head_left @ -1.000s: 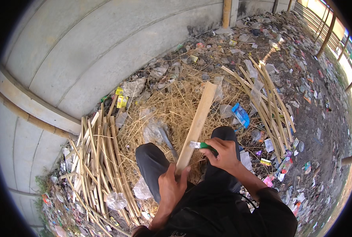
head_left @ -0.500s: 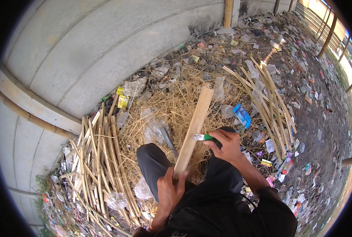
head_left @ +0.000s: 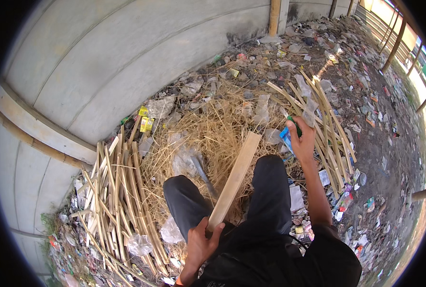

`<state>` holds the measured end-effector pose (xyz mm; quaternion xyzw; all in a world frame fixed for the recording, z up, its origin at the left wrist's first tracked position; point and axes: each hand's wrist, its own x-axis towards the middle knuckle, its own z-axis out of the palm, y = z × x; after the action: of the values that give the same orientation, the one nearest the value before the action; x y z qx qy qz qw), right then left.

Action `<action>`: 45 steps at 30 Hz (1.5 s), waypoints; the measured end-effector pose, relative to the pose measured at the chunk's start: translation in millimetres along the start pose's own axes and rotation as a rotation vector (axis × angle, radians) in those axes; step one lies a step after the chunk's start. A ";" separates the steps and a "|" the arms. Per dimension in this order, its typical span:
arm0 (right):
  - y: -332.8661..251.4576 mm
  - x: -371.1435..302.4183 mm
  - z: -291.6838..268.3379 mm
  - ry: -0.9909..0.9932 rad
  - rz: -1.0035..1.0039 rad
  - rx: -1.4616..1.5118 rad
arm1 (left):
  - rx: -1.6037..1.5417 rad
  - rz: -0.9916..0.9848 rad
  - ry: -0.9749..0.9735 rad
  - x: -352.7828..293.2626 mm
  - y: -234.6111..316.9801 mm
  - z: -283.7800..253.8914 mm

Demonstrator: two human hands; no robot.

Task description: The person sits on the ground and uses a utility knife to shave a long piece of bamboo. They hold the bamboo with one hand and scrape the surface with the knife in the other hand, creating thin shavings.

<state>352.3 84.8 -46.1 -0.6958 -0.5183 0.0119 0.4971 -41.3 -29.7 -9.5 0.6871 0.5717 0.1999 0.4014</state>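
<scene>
My left hand [head_left: 203, 243] is closed round the near end of a flat, pale bamboo slat [head_left: 234, 181], which slants up and away between my knees. Out to the right, my right hand [head_left: 301, 136] grips a knife by its green handle [head_left: 294, 125]. Its short blade points up and to the left, apart from the slat, and is hard to make out against the litter. Just beside that hand lies a blue plastic wrapper [head_left: 285, 138], partly covered by the fingers. Straw-like shavings [head_left: 222, 119] are heaped beyond the slat's far end.
Many thin split strips [head_left: 119, 205] lie piled on the left, with a smaller bundle of strips [head_left: 331, 129] on the right. A grey concrete wall [head_left: 141, 52] bounds the left and far side. A grey blade-like piece [head_left: 203, 174] lies among the shavings. Litter covers the ground [head_left: 385, 143].
My right hand has moved up and right with the knife, off the slat's face. The slat's far end has come nearer to me. My left hand keeps its hold.
</scene>
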 end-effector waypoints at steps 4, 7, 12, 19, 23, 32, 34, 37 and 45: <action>-0.5 -27.0 7.1 -0.026 -0.022 0.133 | -0.210 -0.065 -0.023 21.3 -22.3 3.1; -9.2 -47.4 15.7 -0.147 0.072 0.337 | -0.451 -0.165 -0.124 39.0 -12.4 0.3; -40.6 -72.4 22.9 -0.350 0.292 0.779 | -0.795 -0.180 -0.403 62.2 -29.7 10.0; -56.1 -72.1 19.1 -0.561 0.603 1.207 | -0.920 -0.258 -0.540 76.9 -45.4 27.5; -52.7 -70.0 18.0 -0.609 0.735 1.347 | -0.921 -0.280 -0.526 78.6 -46.4 25.9; -63.6 -56.8 24.9 -0.769 0.516 0.986 | -0.861 -0.284 -0.565 77.8 -38.6 26.5; -59.1 -59.6 26.3 -0.777 0.490 0.982 | -0.892 -0.283 -0.563 78.5 -38.4 27.0; -47.9 -64.1 23.6 -0.758 0.486 0.957 | -0.908 -0.270 -0.535 78.7 -42.9 26.7; -56.8 -86.2 9.9 -0.557 0.275 0.903 | -0.768 -0.117 -0.511 75.9 -31.8 20.8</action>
<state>266.9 26.5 -54.1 -0.4450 -0.4780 0.4818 0.5842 -25.8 36.2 -60.8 0.4824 0.3769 0.1982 0.7655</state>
